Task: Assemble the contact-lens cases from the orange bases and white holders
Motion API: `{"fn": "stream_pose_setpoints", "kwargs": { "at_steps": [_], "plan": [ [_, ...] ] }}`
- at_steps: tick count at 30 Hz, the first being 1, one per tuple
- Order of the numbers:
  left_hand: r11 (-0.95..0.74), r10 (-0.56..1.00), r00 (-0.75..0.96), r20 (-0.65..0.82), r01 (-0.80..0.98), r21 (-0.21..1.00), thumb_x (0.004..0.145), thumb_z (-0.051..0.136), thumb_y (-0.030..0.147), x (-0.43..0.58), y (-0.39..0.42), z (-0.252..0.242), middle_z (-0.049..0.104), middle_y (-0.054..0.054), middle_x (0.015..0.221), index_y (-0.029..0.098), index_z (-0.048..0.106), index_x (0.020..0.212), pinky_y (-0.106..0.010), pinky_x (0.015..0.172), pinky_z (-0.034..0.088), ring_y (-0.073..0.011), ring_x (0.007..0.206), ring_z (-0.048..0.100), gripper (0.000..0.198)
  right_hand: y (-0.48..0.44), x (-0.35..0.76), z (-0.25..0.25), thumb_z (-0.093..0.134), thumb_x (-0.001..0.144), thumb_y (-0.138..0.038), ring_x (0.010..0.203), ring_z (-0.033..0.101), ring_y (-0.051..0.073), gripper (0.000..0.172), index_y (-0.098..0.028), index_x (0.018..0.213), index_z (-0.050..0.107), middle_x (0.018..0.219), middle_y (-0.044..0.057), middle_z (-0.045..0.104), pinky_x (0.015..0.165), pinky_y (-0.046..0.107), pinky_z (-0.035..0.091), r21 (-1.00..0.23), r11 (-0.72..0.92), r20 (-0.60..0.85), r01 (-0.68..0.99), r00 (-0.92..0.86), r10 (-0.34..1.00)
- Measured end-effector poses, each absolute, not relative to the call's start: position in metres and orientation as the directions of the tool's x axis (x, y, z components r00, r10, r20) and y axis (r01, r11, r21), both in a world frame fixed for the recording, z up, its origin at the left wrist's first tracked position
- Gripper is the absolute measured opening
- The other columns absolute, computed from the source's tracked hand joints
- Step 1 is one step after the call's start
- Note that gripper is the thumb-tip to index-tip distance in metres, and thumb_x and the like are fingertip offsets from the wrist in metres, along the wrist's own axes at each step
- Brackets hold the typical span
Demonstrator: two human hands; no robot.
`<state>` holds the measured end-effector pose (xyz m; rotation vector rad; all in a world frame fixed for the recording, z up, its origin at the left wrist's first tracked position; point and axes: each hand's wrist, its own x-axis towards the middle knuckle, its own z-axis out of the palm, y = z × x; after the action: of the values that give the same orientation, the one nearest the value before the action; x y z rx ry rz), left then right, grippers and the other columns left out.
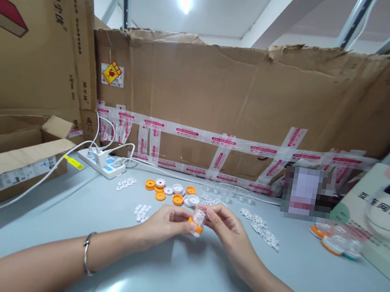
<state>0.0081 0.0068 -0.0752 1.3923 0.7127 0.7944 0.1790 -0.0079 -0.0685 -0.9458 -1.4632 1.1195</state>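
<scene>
My left hand (pixel 164 224) and my right hand (pixel 228 229) meet above the grey table (pixel 195 284) and pinch one small part between them, a clear piece with an orange base (pixel 198 221). Both hands have their fingers closed on it. A thin metal bracelet (pixel 87 252) circles my left wrist. Just beyond the hands lie loose orange and white round parts (pixel 173 192), small white discs (pixel 142 211) to the left and more white pieces (pixel 265 231) to the right.
A white power strip (pixel 103 163) with plugged cables sits at the back left. An open cardboard box (pixel 2 170) stands at the left, a taped cardboard wall (pixel 241 109) behind. A printed box (pixel 384 215) and several finished orange-based parts (pixel 335 240) are at the right.
</scene>
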Motion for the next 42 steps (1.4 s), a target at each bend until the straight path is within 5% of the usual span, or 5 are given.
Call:
{"fn": "stream_pose_setpoints", "kwargs": {
  "at_steps": [7, 11, 18, 30, 42],
  "plan": [
    [0.051, 0.801, 0.597, 0.029, -0.117, 0.992, 0.067, 0.069, 0.032, 0.007, 0.008, -0.078, 0.066, -0.005, 0.085, 0.014, 0.066, 0.088, -0.029, 0.08, 0.043, -0.0141, 0.077, 0.059, 0.028, -0.006, 0.184, -0.066, 0.063, 0.071, -0.046, 0.091, 0.06, 0.02, 0.027, -0.019, 0.073, 0.062, 0.083, 0.004, 0.067, 0.087, 0.036, 0.045, -0.981, 0.172, 0.189, -0.093, -0.219, 0.957],
    [0.067, 0.794, 0.607, 0.035, -0.145, 0.987, 0.068, 0.069, 0.031, 0.006, 0.008, -0.078, 0.065, -0.006, 0.087, 0.013, 0.066, 0.089, -0.028, 0.082, 0.042, -0.0141, 0.079, 0.059, 0.028, -0.006, 0.185, -0.064, 0.062, 0.072, -0.046, 0.091, 0.061, 0.02, 0.032, -0.023, 0.093, 0.063, 0.102, 0.006, 0.066, 0.085, 0.037, 0.046, -0.981, 0.178, 0.19, -0.073, -0.218, 0.957],
    [0.053, 0.767, 0.642, 0.022, -0.097, 0.994, 0.066, 0.069, 0.037, 0.007, 0.005, -0.076, 0.065, -0.008, 0.086, 0.011, 0.066, 0.089, -0.03, 0.081, 0.042, -0.0169, 0.08, 0.059, 0.035, -0.01, 0.189, -0.058, 0.059, 0.073, -0.046, 0.094, 0.059, 0.021, 0.041, -0.025, 0.108, 0.06, 0.1, 0.006, 0.066, 0.085, 0.038, 0.046, -0.951, 0.255, 0.196, 0.176, -0.299, 0.934],
    [0.032, 0.701, 0.711, 0.051, -0.103, 0.994, 0.067, 0.068, 0.041, 0.005, 0.003, -0.076, 0.064, -0.005, 0.082, 0.012, 0.065, 0.085, -0.029, 0.08, 0.041, -0.0158, 0.078, 0.058, 0.034, -0.011, 0.193, -0.059, 0.051, 0.076, -0.028, 0.084, 0.06, 0.02, 0.021, -0.023, 0.091, 0.064, 0.093, 0.004, 0.066, 0.078, 0.035, 0.048, -0.847, 0.439, 0.316, 0.299, -0.382, 0.869],
    [0.008, 0.827, 0.562, 0.017, -0.042, 0.999, 0.062, 0.071, 0.04, 0.011, 0.002, -0.084, 0.066, -0.007, 0.081, 0.011, 0.064, 0.084, -0.03, 0.077, 0.043, -0.0176, 0.078, 0.06, 0.036, -0.008, 0.185, -0.068, 0.058, 0.073, -0.04, 0.061, 0.053, 0.014, 0.022, -0.018, 0.077, 0.062, 0.064, 0.0, 0.059, 0.057, 0.025, 0.043, -0.849, 0.364, 0.289, 0.382, -0.24, 0.927]
  ]
}}
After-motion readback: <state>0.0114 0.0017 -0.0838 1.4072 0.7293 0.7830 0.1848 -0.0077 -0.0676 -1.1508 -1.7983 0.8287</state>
